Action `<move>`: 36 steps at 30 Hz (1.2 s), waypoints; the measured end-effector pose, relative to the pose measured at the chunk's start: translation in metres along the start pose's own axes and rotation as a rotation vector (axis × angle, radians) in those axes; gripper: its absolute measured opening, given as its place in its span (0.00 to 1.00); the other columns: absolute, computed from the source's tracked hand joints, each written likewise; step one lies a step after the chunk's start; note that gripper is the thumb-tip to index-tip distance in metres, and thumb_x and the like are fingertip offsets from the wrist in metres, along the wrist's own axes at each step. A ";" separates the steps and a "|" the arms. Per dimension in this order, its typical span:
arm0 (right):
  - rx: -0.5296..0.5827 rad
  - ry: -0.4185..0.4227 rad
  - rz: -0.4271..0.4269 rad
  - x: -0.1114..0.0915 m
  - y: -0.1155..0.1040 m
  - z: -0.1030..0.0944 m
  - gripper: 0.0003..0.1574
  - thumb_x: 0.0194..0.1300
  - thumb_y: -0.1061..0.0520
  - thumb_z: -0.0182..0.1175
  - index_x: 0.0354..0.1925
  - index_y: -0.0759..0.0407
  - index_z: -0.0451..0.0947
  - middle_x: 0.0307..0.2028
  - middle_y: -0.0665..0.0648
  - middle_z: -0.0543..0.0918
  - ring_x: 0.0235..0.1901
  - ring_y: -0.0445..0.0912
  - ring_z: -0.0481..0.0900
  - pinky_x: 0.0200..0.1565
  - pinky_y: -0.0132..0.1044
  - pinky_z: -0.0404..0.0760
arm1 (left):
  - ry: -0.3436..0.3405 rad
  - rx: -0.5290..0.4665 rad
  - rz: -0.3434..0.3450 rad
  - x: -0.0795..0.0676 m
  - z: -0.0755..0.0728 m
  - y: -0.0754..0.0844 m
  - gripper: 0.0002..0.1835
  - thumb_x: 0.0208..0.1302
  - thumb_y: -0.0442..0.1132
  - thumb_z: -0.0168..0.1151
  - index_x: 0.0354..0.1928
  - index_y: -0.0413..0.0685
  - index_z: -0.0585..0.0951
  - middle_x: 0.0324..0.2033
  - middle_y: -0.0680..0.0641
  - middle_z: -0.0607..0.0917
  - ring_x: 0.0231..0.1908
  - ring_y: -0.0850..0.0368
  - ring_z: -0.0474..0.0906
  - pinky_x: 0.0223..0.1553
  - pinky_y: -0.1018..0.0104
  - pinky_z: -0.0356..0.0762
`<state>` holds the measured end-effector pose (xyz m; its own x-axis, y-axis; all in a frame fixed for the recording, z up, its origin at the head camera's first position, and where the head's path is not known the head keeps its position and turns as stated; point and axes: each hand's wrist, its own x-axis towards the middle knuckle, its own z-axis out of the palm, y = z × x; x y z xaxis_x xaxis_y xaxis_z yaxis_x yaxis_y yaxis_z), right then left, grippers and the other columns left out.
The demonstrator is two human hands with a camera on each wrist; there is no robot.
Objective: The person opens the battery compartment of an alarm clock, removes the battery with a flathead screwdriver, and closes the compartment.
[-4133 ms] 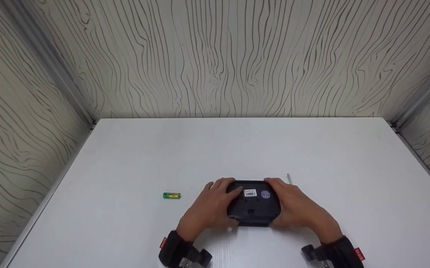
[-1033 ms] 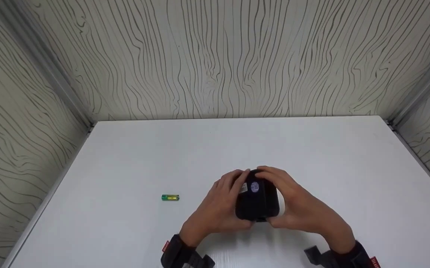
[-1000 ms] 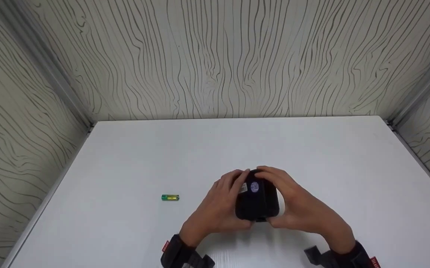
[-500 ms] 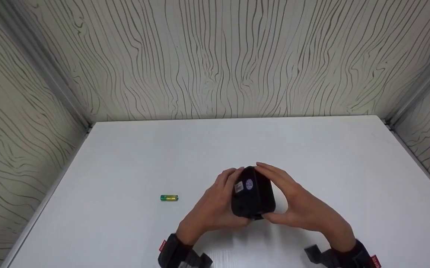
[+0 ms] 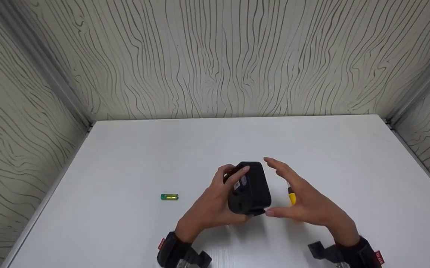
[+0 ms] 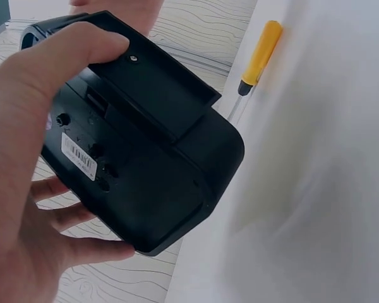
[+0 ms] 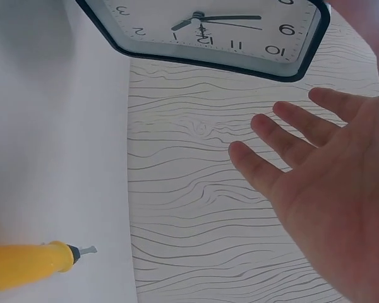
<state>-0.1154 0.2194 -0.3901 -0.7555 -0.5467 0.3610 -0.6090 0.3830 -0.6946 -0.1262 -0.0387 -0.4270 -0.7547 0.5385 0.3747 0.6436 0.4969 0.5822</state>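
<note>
My left hand [image 5: 215, 203] holds a black-backed desk clock [image 5: 254, 190] above the table, its thumb and fingers gripping the case. In the left wrist view, the clock's back has a barcode label [image 6: 79, 155], a small screw [image 6: 133, 58] and several knobs. The right wrist view shows its white dial [image 7: 227, 38] upside down. My right hand [image 5: 308, 199] has its fingers spread and straight, clear of the clock, while its thumb tip sits right at the clock's lower corner. Beside and partly behind that hand lies a screwdriver [image 5: 292, 196] with a yellow handle.
A green and yellow battery [image 5: 169, 197] lies on the white table [image 5: 125, 156], left of my left hand. Wood-grain patterned panels [image 5: 215, 59] stand behind the table and on both sides, with grey metal posts [image 5: 51, 67] at the corners.
Both hands held the clock back-up earlier; since then it has turned and tilted. The right fingers have let go and moved right. The screwdriver's yellow handle has come into sight.
</note>
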 end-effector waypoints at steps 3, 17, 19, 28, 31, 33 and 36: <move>0.009 -0.011 0.015 -0.001 0.003 0.000 0.66 0.48 0.48 0.77 0.76 0.53 0.49 0.74 0.51 0.58 0.72 0.38 0.57 0.67 0.18 0.55 | -0.002 -0.039 -0.001 0.000 -0.001 0.000 0.57 0.45 0.56 0.76 0.74 0.75 0.49 0.66 0.44 0.59 0.56 0.52 0.72 0.55 0.58 0.78; 0.080 -0.083 0.139 -0.002 0.011 0.003 0.72 0.43 0.44 0.78 0.77 0.45 0.45 0.75 0.47 0.53 0.74 0.37 0.51 0.66 0.16 0.53 | 0.030 -0.171 0.044 0.001 -0.004 0.002 0.57 0.45 0.49 0.77 0.73 0.67 0.49 0.66 0.46 0.60 0.61 0.55 0.68 0.61 0.56 0.74; 0.093 -0.093 0.116 -0.002 0.012 0.006 0.73 0.42 0.47 0.79 0.77 0.47 0.45 0.75 0.49 0.53 0.74 0.38 0.51 0.67 0.17 0.53 | 0.030 -0.180 0.042 0.001 -0.004 0.002 0.57 0.45 0.49 0.77 0.73 0.67 0.48 0.66 0.47 0.60 0.61 0.56 0.68 0.61 0.56 0.73; 0.037 -0.146 0.127 0.003 0.016 0.018 0.76 0.38 0.41 0.80 0.76 0.42 0.44 0.74 0.46 0.55 0.73 0.39 0.54 0.68 0.49 0.66 | 0.020 -0.230 0.074 0.001 -0.005 0.003 0.57 0.46 0.49 0.77 0.74 0.67 0.50 0.66 0.46 0.59 0.59 0.55 0.71 0.60 0.58 0.74; 0.027 -0.151 0.118 0.003 0.016 0.021 0.76 0.37 0.41 0.80 0.76 0.42 0.44 0.74 0.47 0.56 0.73 0.40 0.55 0.65 0.59 0.66 | 0.018 -0.278 0.093 0.002 -0.003 0.003 0.57 0.46 0.48 0.77 0.73 0.64 0.50 0.66 0.47 0.58 0.62 0.57 0.68 0.63 0.59 0.72; 0.023 -0.160 0.125 0.003 0.016 0.023 0.76 0.37 0.41 0.80 0.76 0.41 0.44 0.73 0.46 0.56 0.73 0.41 0.56 0.65 0.58 0.66 | 0.019 -0.308 0.105 0.002 -0.003 0.004 0.57 0.46 0.47 0.77 0.73 0.62 0.49 0.66 0.47 0.58 0.64 0.56 0.65 0.65 0.56 0.70; 0.031 -0.185 0.160 0.003 0.017 0.025 0.76 0.37 0.41 0.80 0.75 0.38 0.44 0.73 0.43 0.56 0.72 0.42 0.58 0.67 0.55 0.65 | 0.017 -0.345 0.115 0.002 -0.002 0.004 0.57 0.46 0.46 0.77 0.73 0.60 0.49 0.66 0.47 0.58 0.68 0.55 0.61 0.67 0.51 0.67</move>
<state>-0.1220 0.2058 -0.4159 -0.7827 -0.6093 0.1269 -0.4755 0.4537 -0.7537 -0.1257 -0.0367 -0.4222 -0.6840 0.5643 0.4623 0.6456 0.1734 0.7437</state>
